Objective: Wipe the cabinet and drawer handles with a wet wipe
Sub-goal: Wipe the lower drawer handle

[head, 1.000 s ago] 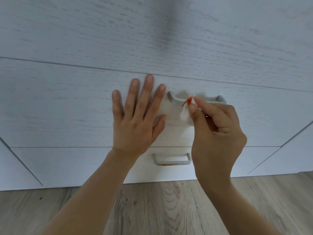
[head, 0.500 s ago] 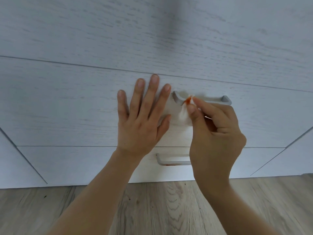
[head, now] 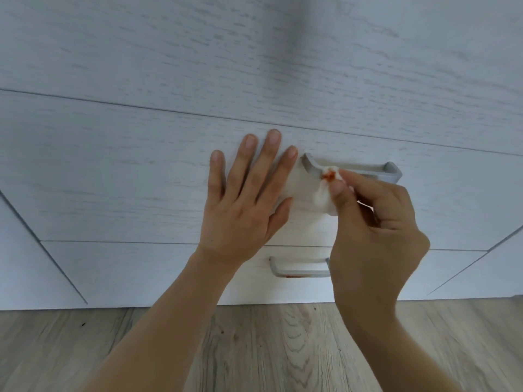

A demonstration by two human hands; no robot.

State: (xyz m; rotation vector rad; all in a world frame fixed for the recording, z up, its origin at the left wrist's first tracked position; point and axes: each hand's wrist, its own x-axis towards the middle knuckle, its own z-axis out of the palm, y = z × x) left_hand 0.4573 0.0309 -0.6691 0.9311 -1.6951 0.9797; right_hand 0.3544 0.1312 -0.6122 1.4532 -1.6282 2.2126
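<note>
- Two bare forearms reaching up over the wooden floor [head: 283, 349] toward the white drawer fronts.
- Lower handle [head: 297, 271] on the bottom drawer, its right end hidden behind the right wrist; reddish smear along its underside.
- Left hand [head: 246, 205] flat on the middle drawer front [head: 113, 179], fingers [head: 271, 154] spread apart, just left of the upper handle.
- Right hand [head: 376, 244] with thumb and forefinger clamped on a bunched white wipe [head: 325, 193].
- Wipe pressed against the left part of the upper handle [head: 362, 169], orange-red stain on the wipe at the contact spot.
</note>
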